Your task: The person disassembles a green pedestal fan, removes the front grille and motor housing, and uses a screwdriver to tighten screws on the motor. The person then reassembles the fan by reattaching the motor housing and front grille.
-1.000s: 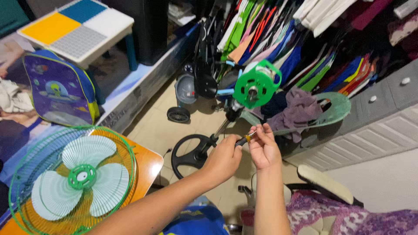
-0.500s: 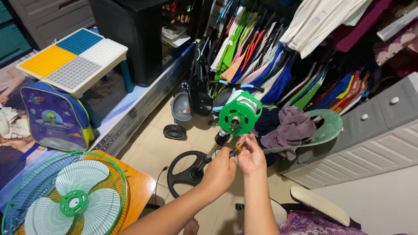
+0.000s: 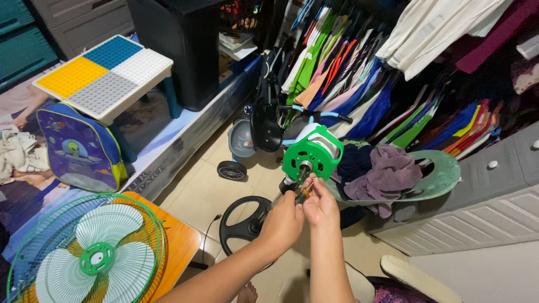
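- Left hand (image 3: 283,224): raised at centre of view, fingers curled round the lower end of a thin dark tool, apparently a screwdriver (image 3: 296,188); grip closed on it.
- Right hand (image 3: 320,206): touching the left hand, fingertips pinched on the same tool at a small orange-yellow part of it; exact finger contact too small to resolve.
- Screwdriver tip points up and away, meeting the hub of the green fan motor housing (image 3: 312,153).
- Fan motor housing: round, green front with white body behind, tilted towards the camera, just beyond both hands at mid-frame. What supports it is hidden.
- Behind and right of the housing: pale green rear fan guard (image 3: 443,174), lying tilted against a grey drawer unit (image 3: 494,185), with a purple cloth (image 3: 387,174) heaped on it.
- Near left: front fan grille (image 3: 33,247) with pale green fan blades (image 3: 95,258) inside it, resting on an orange tabletop (image 3: 182,244).
- Floor below the hands: black round fan base (image 3: 244,224) on beige tiles.
- Far centre: small tricycle (image 3: 264,126), one wheel towards the camera.
- Far right: rail of hanging clothes (image 3: 359,84), many colours.
- Far left: building-block play table (image 3: 104,73) with yellow, blue, grey and white quarters; purple backpack (image 3: 78,148) leaning below it.
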